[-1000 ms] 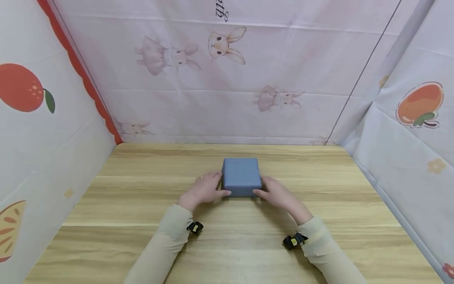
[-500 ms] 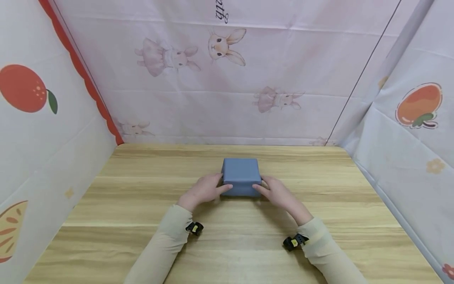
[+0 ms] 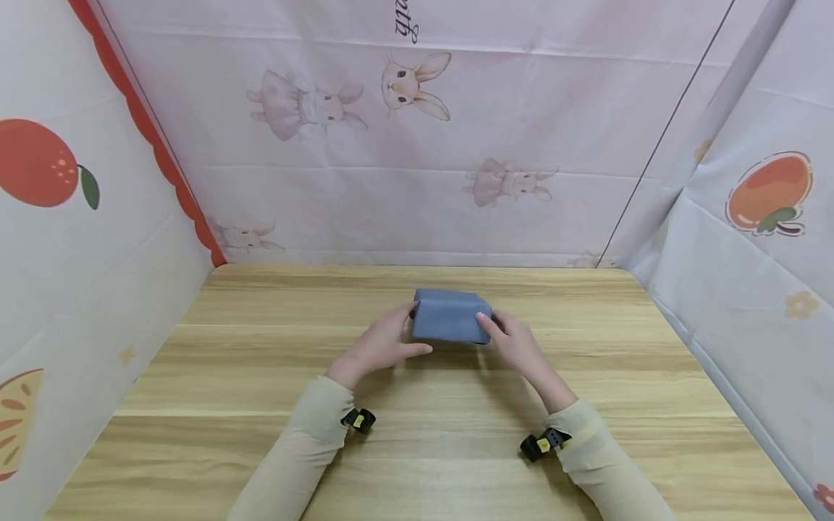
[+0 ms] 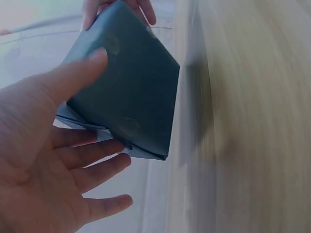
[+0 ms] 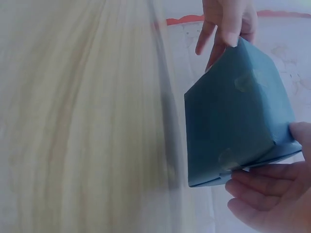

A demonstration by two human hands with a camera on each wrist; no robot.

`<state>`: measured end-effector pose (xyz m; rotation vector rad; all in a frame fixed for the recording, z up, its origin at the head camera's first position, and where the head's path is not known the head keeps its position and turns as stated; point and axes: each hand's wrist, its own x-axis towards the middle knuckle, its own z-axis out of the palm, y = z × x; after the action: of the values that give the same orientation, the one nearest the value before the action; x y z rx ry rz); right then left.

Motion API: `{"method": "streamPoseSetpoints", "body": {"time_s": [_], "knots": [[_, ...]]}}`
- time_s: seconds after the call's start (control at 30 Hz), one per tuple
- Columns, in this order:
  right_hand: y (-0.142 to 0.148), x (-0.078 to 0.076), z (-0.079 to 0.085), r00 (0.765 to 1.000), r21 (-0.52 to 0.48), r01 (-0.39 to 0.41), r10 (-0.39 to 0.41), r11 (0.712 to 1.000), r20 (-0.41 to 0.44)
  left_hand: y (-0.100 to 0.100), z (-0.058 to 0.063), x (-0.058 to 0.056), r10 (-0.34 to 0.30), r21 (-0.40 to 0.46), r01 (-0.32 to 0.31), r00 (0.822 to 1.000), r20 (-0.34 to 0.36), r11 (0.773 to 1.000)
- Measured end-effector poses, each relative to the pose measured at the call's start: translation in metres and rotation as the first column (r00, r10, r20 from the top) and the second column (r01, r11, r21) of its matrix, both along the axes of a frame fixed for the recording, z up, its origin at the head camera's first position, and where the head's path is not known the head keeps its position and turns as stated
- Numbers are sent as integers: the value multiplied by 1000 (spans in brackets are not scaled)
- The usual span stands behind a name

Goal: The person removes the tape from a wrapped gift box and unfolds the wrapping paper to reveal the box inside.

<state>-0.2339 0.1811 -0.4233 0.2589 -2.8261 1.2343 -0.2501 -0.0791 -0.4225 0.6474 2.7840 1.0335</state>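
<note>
A blue paper-wrapped box (image 3: 449,320) is up off the wooden table, tilted, between both hands. Its underside, with bits of clear tape (image 5: 229,158), shows in the right wrist view. The right hand (image 3: 519,347) pinches the box's right end, thumb on the near face and fingers against the end. At the other end is the left hand (image 3: 378,347), its fairly straight fingers touching the side. In the head view its thumb points out below the box's lower edge; in the left wrist view that thumb, blurred, overlaps the box (image 4: 138,92).
The wood-grain table (image 3: 417,449) spreads out around the hands. A pink rabbit-print cloth (image 3: 365,210) hangs behind its far edge, with fruit-print cloths (image 3: 117,289) at both sides. Each wrist carries a small black camera (image 3: 359,420).
The box has risen from the table and tipped, shifting slightly right. The right thumb has moved up the near face with it. The left thumb has come away from the near face.
</note>
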Motion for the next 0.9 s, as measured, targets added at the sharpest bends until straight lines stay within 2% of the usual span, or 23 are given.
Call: {"method": "streamPoseSetpoints", "body": {"time_s": [0.13, 0.27, 0.47, 0.67, 0.9], "knots": [[3, -1, 1, 999, -58, 49, -50, 997, -8, 3, 1, 1, 18, 27, -17, 999, -33, 999], [5, 0, 1, 998, -155, 67, -69, 986, -6, 4, 2, 2, 50, 91, -47, 998, -28, 995], [6, 0, 1, 999, -282, 25, -37, 959, -36, 4, 2, 4, 142, 201, -143, 990, 20, 969], [3, 1, 1, 997, -297, -27, 3, 955, -83, 6, 2, 4, 230, 315, -227, 973, 29, 922], [2, 1, -1, 994, -281, -46, 16, 959, -107, 8, 1, 4, 265, 354, -262, 963, 42, 898]]}}
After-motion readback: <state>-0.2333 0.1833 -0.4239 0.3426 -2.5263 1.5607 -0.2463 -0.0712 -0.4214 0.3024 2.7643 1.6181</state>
